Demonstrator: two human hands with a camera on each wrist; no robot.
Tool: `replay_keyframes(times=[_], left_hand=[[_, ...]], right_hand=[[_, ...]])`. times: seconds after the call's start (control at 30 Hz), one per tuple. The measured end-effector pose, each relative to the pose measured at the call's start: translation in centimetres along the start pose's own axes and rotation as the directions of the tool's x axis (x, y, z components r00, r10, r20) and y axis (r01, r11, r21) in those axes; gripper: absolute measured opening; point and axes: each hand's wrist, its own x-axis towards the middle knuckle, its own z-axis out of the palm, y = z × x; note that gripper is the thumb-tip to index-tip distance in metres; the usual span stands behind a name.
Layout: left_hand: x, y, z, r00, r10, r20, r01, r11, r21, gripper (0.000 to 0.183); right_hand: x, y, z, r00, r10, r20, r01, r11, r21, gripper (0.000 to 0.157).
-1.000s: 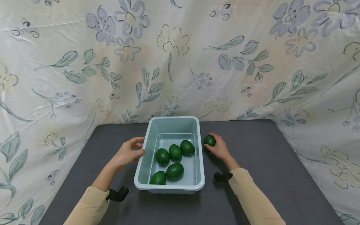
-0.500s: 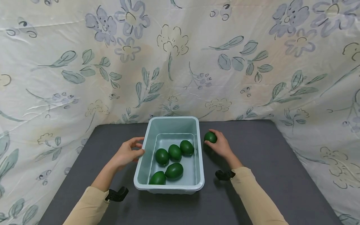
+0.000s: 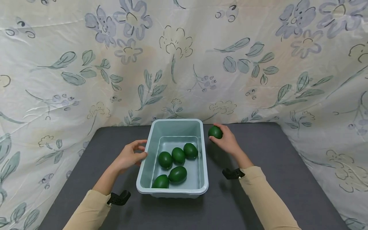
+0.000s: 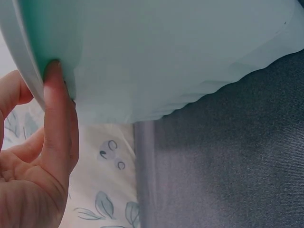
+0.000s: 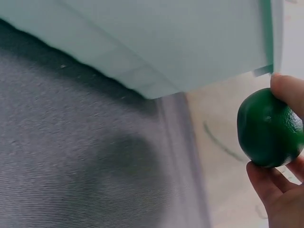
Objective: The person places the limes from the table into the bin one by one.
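A pale blue-green plastic tub stands in the middle of the table, with several glossy dark green avocados on its floor. On its left side, my left hand holds the rim; the left wrist view shows fingers against the outer wall below the rim. Beyond the tub's right side, my right hand pinches another avocado between thumb and fingers. That avocado is raised off the table, near the tub's outer wall in the right wrist view.
A dark grey cloth covers the table. Behind it and at both sides hangs a pale curtain printed with flowers and leaves. Black bands sit on both wrists.
My right hand has moved away from me, toward the table's back edge, carrying the avocado with it. The left hand keeps its hold on the tub, and the avocados inside lie as before.
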Motion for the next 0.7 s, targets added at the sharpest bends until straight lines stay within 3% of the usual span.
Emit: replay_keyframes(times=[0.7], left_hand=[[-0.2, -0.2, 0.0, 1.000, 0.016, 0.011, -0.016, 1.000, -0.017, 0.057]], right_hand=[[0.3, -5.8, -2.5, 0.995, -0.096, 0.021, 0.096, 0.995, 0.024, 0.064]])
